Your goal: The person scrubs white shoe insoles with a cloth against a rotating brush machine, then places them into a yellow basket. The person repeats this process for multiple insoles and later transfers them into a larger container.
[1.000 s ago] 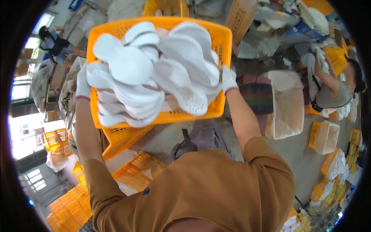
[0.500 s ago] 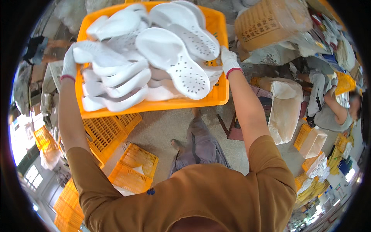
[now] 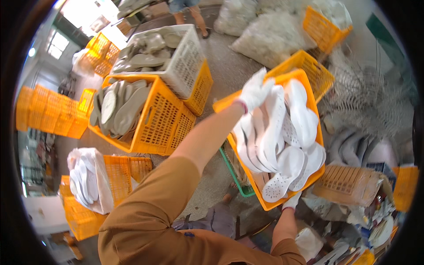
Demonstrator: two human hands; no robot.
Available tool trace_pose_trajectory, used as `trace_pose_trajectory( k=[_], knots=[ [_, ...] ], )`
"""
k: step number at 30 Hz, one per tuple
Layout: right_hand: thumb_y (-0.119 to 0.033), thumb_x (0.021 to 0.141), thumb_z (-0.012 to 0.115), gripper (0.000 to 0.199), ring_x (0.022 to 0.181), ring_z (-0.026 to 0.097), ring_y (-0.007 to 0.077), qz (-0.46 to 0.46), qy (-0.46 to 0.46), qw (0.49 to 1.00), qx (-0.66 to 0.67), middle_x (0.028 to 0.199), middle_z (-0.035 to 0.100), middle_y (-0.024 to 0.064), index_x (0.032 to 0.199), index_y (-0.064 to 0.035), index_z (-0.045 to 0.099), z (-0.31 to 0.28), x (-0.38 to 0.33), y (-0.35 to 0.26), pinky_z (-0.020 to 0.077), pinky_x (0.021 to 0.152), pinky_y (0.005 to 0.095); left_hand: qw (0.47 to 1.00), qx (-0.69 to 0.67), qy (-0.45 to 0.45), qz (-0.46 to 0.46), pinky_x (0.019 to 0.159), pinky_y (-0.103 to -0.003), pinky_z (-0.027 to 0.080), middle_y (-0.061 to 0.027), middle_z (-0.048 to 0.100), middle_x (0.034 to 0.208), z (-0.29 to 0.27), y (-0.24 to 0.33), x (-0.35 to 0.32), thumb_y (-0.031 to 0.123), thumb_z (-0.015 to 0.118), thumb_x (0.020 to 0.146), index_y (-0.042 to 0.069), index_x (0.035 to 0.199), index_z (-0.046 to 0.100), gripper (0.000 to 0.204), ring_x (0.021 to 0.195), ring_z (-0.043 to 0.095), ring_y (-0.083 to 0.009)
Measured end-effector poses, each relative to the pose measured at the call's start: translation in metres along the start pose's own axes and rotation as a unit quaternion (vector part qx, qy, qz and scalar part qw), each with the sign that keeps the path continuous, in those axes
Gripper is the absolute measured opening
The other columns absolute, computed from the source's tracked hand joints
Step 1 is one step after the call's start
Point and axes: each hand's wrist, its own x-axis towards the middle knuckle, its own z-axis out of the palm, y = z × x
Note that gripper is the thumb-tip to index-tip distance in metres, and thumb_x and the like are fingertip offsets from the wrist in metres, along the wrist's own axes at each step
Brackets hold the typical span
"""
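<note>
White, foot-shaped insoles with small holes fill an orange plastic crate, which is held tilted at the right of centre. My left hand, in a white glove, is closed at the crate's far left end, its fingertips partly blurred. At the near end, my right hand, also gloved, grips the crate's edge, and its fingers are mostly hidden. Behind the held crate stands another orange crate. A green crate edge shows below it.
At the left, an orange crate and a white crate hold grey insoles. White insoles sit in a lined crate. Full plastic sacks lie far back. A cardboard box stands right. Someone's legs show at the top.
I have turned to the left, and the view now shows the sacks and crates of grey insoles. The held crate now sits tilted at the right, still between both my hands.
</note>
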Motion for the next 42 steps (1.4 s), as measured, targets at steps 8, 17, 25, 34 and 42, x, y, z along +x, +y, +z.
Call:
trace_pose_trajectory(
  k=[8,17,25,34,42],
  knots=[
    [-0.049,0.102,0.055,0.039,0.048,0.046,0.0235,0.388,-0.188,0.759,-0.488,0.063,0.050,0.0009,0.075,-0.0217,0.045,-0.076,-0.177,0.088,0.0353,0.045,0.0409,0.943,0.067,-0.243,-0.217,0.115,-0.046,0.044,-0.0248,0.061,0.145,-0.233,-0.093,-0.518,0.052,0.052,0.105,0.003,0.141,0.061,0.062,0.135,0.057,-0.0404],
    [-0.030,0.104,0.060,0.025,0.048,0.047,0.0147,0.097,-0.351,0.651,-0.666,0.064,0.051,-0.0024,0.082,-0.0192,0.054,0.151,-0.482,0.263,0.0355,0.043,0.0318,0.510,-0.055,0.460,-0.725,0.102,-0.046,0.049,-0.0233,0.073,0.118,-0.301,-0.172,-1.244,0.046,0.063,0.100,-0.007,0.120,0.068,0.057,0.112,0.067,-0.0355],
    [-0.027,0.098,0.067,0.015,0.057,0.054,0.0126,0.098,-0.606,0.345,-0.710,0.073,0.059,-0.0017,0.091,-0.0137,0.067,0.135,-0.782,0.489,0.0427,0.050,0.0314,0.210,-0.174,0.620,-0.736,0.062,-0.047,0.047,-0.0110,0.065,0.074,-0.119,-0.149,-1.404,0.048,0.061,0.100,0.004,0.095,0.072,0.046,0.065,0.060,-0.0274],
    [-0.024,0.102,0.067,0.016,0.065,0.063,0.0179,0.081,-0.718,-0.010,-0.692,0.077,0.068,0.0021,0.094,-0.0113,0.073,-0.018,-1.049,0.751,0.0487,0.057,0.0345,0.435,-0.271,0.465,-0.722,0.094,-0.050,0.052,-0.0213,0.071,0.121,-0.240,-0.181,-1.364,0.042,0.055,0.103,0.005,0.124,0.069,0.045,0.109,0.068,-0.0403],
    [-0.025,0.099,0.070,0.017,0.060,0.055,0.0089,0.204,-0.733,-0.027,-0.648,0.072,0.061,-0.0057,0.096,-0.0089,0.073,-0.074,-1.407,0.969,0.0439,0.054,0.0283,0.028,-0.408,0.795,-0.448,0.089,-0.041,0.053,-0.0148,0.075,0.117,-0.496,-0.194,-1.495,0.045,0.063,0.099,0.004,0.122,0.068,0.047,0.107,0.069,-0.0312]
  ],
)
